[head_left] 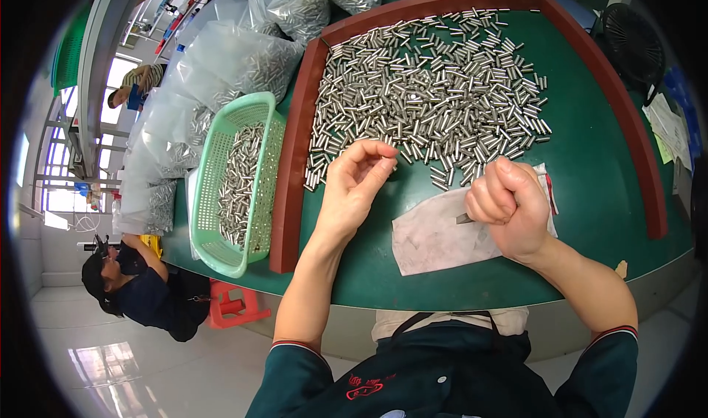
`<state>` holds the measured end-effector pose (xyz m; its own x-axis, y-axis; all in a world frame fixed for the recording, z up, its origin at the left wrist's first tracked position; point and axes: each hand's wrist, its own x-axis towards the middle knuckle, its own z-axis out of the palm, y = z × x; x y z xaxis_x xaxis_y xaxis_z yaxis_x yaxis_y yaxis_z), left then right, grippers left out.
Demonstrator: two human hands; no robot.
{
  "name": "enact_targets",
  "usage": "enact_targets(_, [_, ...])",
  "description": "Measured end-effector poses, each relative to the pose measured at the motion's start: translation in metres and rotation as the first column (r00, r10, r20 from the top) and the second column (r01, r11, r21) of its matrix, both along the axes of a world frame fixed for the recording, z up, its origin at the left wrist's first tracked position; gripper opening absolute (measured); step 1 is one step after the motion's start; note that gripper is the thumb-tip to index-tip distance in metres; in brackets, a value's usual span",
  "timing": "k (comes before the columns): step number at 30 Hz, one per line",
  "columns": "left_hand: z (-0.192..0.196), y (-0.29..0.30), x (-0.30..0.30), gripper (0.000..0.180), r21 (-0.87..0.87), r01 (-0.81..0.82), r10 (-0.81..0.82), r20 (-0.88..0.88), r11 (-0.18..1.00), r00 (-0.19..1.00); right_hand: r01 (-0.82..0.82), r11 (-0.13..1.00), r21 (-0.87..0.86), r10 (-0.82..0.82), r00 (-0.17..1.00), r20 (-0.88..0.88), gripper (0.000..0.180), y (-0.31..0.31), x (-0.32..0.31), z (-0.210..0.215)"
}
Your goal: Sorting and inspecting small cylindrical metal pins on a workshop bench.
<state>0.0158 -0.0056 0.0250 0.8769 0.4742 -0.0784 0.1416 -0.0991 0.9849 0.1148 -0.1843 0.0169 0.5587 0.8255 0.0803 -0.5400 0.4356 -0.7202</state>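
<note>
A broad heap of short, shiny metal pins (435,86) covers much of the green tabletop in front of me. At the near left edge of the heap, my left hand (355,185) is raised with its fingers curled and thumb and forefinger brought close together. Whatever is between those fingertips is too small to make out. My right hand (512,204) is closed in a fist above a pale, stained cloth (428,237). A small grey metal piece (464,218) shows at the fist's left side; the palm and anything inside it are hidden.
Red-brown wooden rails (293,160) border the work area. Left of them stands a light green plastic basket (200,219) of pins, with clear bags (243,60) of pins behind. A black fan (630,45) stands far right. A seated person (151,289) is near a red stool (232,306).
</note>
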Motion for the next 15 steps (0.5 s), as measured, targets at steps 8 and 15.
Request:
enact_targets(8, [-0.007,0.015,-0.007,0.007,-0.635,0.156,-0.118,0.102,0.756,0.988,-0.025,1.000,0.019,0.026,0.998,-0.051,0.044,-0.001,0.001,0.000])
enact_targets(15, [-0.005,0.009,-0.006,0.014,-0.471,0.131,-0.133,0.029,0.872,0.991,-0.019,1.000,0.022,0.020,0.999,-0.050,0.044,-0.002,0.001,0.000])
